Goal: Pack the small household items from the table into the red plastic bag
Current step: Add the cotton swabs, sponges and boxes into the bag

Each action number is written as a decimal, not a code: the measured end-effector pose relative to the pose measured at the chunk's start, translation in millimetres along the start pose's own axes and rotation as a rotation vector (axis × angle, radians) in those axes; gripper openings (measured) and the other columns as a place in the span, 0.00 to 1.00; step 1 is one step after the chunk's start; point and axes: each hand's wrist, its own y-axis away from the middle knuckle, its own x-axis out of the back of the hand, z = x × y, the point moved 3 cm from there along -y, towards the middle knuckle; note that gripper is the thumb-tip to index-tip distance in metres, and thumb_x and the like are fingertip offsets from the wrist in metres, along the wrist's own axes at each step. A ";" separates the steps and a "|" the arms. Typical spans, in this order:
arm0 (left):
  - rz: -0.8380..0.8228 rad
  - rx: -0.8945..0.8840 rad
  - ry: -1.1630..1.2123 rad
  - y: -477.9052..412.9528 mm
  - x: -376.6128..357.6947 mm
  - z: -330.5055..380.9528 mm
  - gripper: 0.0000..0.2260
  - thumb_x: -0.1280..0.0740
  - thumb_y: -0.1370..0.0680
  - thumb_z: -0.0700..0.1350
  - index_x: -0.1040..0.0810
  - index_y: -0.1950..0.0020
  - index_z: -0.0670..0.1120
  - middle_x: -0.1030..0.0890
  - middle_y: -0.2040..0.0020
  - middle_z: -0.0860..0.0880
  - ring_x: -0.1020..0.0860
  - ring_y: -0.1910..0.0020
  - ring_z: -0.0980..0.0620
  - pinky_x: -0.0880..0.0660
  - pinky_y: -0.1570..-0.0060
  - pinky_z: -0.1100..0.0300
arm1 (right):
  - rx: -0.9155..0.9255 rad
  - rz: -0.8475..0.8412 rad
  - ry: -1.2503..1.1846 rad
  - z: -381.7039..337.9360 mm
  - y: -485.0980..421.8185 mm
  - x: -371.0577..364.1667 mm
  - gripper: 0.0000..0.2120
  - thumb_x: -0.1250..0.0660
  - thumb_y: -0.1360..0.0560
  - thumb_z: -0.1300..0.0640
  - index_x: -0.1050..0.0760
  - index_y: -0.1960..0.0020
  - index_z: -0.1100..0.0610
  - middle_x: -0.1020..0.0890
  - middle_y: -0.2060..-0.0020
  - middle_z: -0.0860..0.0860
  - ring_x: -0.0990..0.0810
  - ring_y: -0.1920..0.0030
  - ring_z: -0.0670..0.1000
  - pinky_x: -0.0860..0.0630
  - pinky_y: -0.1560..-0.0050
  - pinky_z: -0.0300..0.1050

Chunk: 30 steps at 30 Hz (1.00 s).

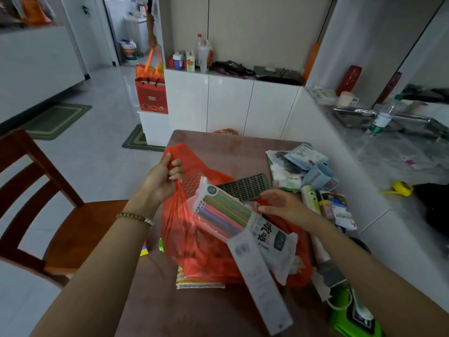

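The red plastic bag point(194, 249) lies on the brown table point(233, 152). My left hand point(162, 176) grips its handle and lifts it at the bag's left side. A pack of coloured straws point(223, 212) lies across the bag's mouth, with a white printed packet point(274, 242) and a long paper receipt point(262, 283) beside it. My right hand point(279, 203) sits at the bag's right edge, fingers spread, touching the straw pack and a dark perforated tray point(245, 186). Whether it holds either one is unclear.
More packets point(298, 164), a pale tube point(311, 198) and a boxed item point(340, 210) lie at the table's right. A green device point(354, 317) sits near the front right. A wooden chair point(48, 212) stands left; a white counter point(398, 152) runs along the right.
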 end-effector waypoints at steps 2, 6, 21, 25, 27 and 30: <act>0.003 -0.008 0.004 0.7 -1.4 -3.7 0.18 0.49 0.17 0.52 0.36 0.64 0.45 0.33 0.79 0.53 0.38 0.84 0.59 0.40 0.85 0.69 | -0.017 0.045 -0.010 14.6 9.1 10.5 0.17 0.29 0.28 0.60 0.25 0.41 0.62 0.19 0.46 0.52 0.22 0.49 0.42 0.24 0.48 0.29; 0.015 -0.021 0.007 3.5 -4.6 -9.5 0.19 0.49 0.17 0.52 0.35 0.65 0.45 0.33 0.78 0.53 0.38 0.84 0.59 0.40 0.84 0.69 | -0.059 0.045 0.038 32.2 21.1 11.2 0.12 0.32 0.25 0.56 0.22 0.44 0.59 0.19 0.48 0.49 0.22 0.47 0.45 0.28 0.55 0.24; -0.108 0.054 -0.145 46.0 19.8 -48.6 0.15 0.42 0.27 0.54 0.29 0.68 0.46 0.32 0.77 0.54 0.37 0.83 0.58 0.40 0.84 0.69 | -0.144 -0.291 -0.091 75.1 95.2 -90.8 0.11 0.27 0.30 0.55 0.19 0.49 0.55 0.15 0.54 0.51 0.17 0.54 0.46 0.23 0.55 0.36; -0.066 0.051 -0.225 60.8 37.3 -66.1 0.26 0.49 0.19 0.53 0.23 0.72 0.49 0.32 0.74 0.56 0.42 0.82 0.58 0.43 0.84 0.70 | -0.181 -0.323 0.056 101.4 111.8 -118.4 0.13 0.26 0.31 0.54 0.19 0.48 0.56 0.16 0.52 0.48 0.18 0.50 0.43 0.23 0.49 0.34; -0.051 0.059 -0.229 66.4 45.7 -72.0 0.25 0.51 0.18 0.52 0.25 0.69 0.48 0.32 0.74 0.56 0.42 0.82 0.59 0.44 0.84 0.71 | -0.200 -0.319 0.106 110.4 114.8 -125.4 0.14 0.26 0.31 0.53 0.20 0.47 0.56 0.16 0.51 0.48 0.18 0.49 0.44 0.22 0.46 0.38; -0.056 0.096 -0.250 73.1 55.1 -79.0 0.18 0.51 0.18 0.53 0.34 0.62 0.47 0.31 0.74 0.56 0.39 0.82 0.59 0.45 0.83 0.70 | -0.272 -0.347 0.310 124.6 121.7 -137.3 0.23 0.25 0.33 0.48 0.25 0.40 0.54 0.21 0.44 0.47 0.22 0.46 0.46 0.24 0.47 0.39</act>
